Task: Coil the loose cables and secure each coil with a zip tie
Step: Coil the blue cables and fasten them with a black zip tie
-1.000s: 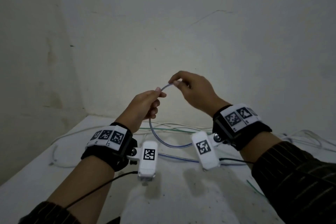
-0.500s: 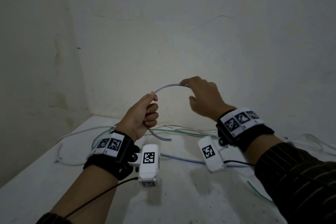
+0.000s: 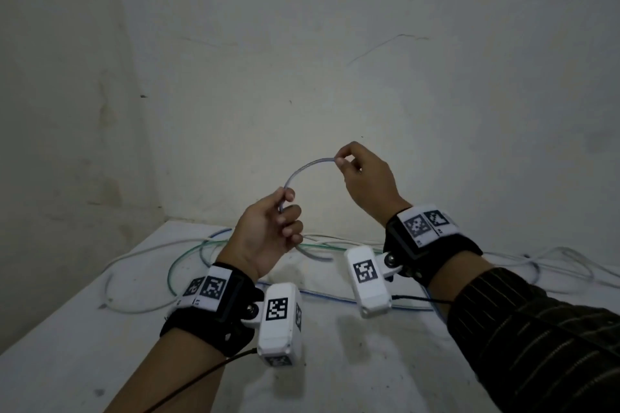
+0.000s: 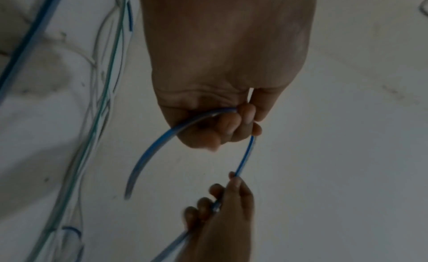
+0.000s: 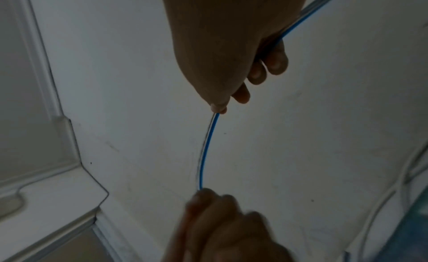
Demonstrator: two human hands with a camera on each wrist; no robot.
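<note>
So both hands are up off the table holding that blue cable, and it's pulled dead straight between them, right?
Not quite. Both the left hand and the right hand do hold the blue cable up off the table, but it is not straight: the head view shows it arching upward in a curve between them. The right wrist view shows the same bend.

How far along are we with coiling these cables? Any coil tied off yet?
Early. Nothing looks finished: no tied coil and no zip tie is visible. In hand: the left hand grips the blue cable and the right hand pinches it further along, arching it between them; no full loop shows. Left: the white cables and green cable lie loose on the table.
</note>
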